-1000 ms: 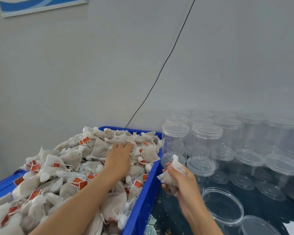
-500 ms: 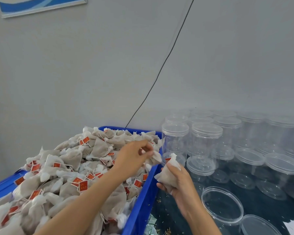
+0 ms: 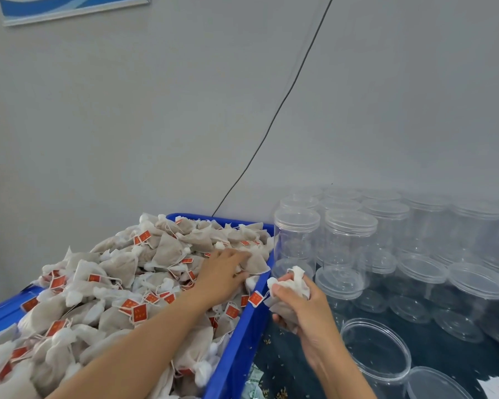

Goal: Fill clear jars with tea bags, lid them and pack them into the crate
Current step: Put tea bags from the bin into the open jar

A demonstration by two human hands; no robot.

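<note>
Many tea bags (image 3: 121,283) heap above the rim of the blue crate (image 3: 234,349) at lower left, where the left hand (image 3: 222,275) rests with fingers spread on the pile. Just right of the crate, the right hand (image 3: 303,306) grips a bunch of bags (image 3: 293,286). Lidded jars (image 3: 352,240) crowd the dark counter (image 3: 285,367) behind, an open jar (image 3: 378,352) nearest; a black cable (image 3: 274,122) crosses the wall.

Tea bags (image 3: 121,272) heaped in crate (image 3: 236,335), left; lidded jars (image 3: 386,231) right, open jar (image 3: 376,351) nearest.
</note>
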